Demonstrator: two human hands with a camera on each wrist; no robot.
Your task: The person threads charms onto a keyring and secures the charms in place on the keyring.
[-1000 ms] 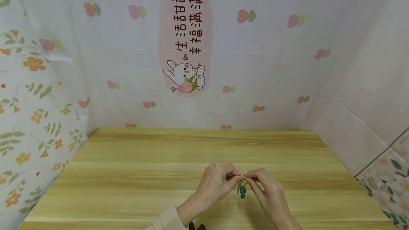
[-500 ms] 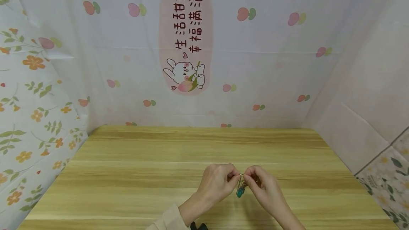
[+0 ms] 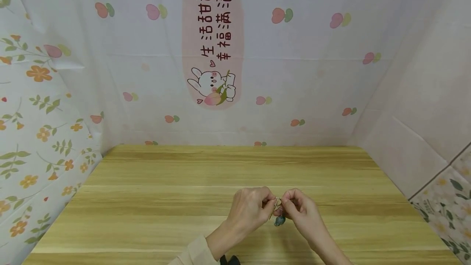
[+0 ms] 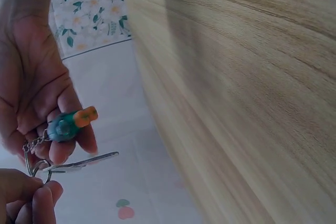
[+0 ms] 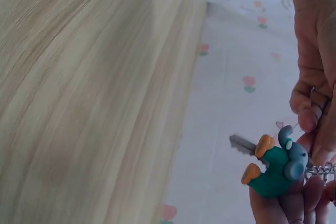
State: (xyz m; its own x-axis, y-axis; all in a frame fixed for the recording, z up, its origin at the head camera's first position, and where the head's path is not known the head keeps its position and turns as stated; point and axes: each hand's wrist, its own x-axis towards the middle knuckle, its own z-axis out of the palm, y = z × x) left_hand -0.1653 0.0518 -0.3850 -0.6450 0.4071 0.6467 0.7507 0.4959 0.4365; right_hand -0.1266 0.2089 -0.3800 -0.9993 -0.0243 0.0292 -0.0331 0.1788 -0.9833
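Observation:
In the head view both hands meet above the table, right of the middle. My left hand (image 3: 250, 207) pinches a metal key ring (image 4: 42, 170) between thumb and finger. A silver key (image 4: 86, 161) sticks out from that ring. Opposite it, my right hand (image 3: 303, 214) pinches the ring end of a keychain, joined at the key ring. From its short chain (image 5: 319, 170) hangs a small elephant charm (image 5: 278, 169), grey-blue head, green body, orange feet. The charm lies against the right hand's fingers in the right wrist view. Fingertips hide part of the rings.
The wood-grain table (image 3: 165, 207) spreads below and around the hands. Printed cloth (image 3: 312, 72) stands behind it and at both sides. A small black object (image 3: 232, 260) shows at the bottom edge, beside the left sleeve (image 3: 195, 252).
The charm has turned, from its green side to its grey-blue side in the head view. The right fingers have shifted slightly at the rings, while the left hand has stayed nearly in place.

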